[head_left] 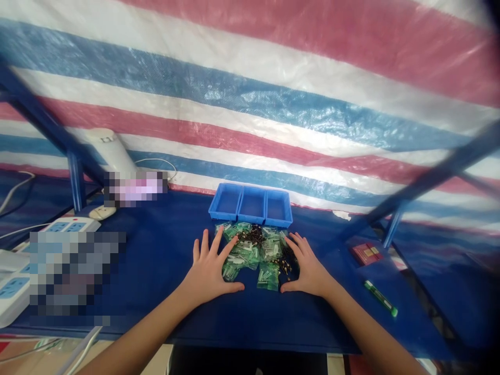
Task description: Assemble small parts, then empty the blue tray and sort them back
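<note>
Several small green-tinted plastic bags (244,252) with pale slim pieces inside lie in a pile on the blue table (156,276). Dark small parts (255,235) sit among the bags, and some with gold-coloured ends (285,266) lie at the pile's right side. My left hand (209,268) is at the left edge of the pile, fingers spread, with thumb and forefinger around that side. On the right edge rests my right hand (308,268), its fingers apart and curved around the dark parts. Neither hand grips anything.
Three joined blue trays (252,204) stand just behind the pile. At left are a white power strip (74,229) and a white cylindrical object (113,153). A red box (366,253) and a green tube (380,298) lie at right. Blue frame bars flank the table.
</note>
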{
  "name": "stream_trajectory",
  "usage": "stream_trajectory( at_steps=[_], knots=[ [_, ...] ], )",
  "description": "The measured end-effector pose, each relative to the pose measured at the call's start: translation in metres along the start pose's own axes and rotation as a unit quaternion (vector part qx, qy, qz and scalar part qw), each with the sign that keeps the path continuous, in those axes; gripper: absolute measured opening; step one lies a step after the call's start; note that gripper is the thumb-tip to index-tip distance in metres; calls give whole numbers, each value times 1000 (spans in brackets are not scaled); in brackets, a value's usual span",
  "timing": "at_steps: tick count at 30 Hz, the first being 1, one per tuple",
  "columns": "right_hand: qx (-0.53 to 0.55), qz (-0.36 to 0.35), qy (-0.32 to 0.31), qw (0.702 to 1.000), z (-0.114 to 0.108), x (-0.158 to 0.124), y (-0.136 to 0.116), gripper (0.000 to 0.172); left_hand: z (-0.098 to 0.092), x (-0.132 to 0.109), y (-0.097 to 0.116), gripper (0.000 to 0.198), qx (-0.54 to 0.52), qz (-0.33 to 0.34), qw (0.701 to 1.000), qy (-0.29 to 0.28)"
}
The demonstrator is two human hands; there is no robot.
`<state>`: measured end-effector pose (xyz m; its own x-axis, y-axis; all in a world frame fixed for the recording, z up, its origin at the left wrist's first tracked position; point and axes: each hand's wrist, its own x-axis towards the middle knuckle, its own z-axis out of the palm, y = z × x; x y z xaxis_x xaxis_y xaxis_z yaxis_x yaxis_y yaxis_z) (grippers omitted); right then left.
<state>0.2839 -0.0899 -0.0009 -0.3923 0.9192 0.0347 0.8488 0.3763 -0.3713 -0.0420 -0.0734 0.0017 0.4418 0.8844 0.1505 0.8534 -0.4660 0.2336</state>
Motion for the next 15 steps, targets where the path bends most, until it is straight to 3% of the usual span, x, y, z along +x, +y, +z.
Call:
stream_trajectory(
  at_steps=[5, 9, 15],
  knots=[
    [18, -8, -4, 1000, 0, 6, -5, 130, -1, 9, -8, 110, -16, 17, 1000, -3],
    [-14, 5, 10, 1000, -3, 15, 7, 139, -4, 14, -14, 113, -22, 31, 999, -11],
    [20, 9, -16, 1000, -4, 15, 19, 130, -1, 15, -20, 103, -23, 46, 999, -11]
  ],
)
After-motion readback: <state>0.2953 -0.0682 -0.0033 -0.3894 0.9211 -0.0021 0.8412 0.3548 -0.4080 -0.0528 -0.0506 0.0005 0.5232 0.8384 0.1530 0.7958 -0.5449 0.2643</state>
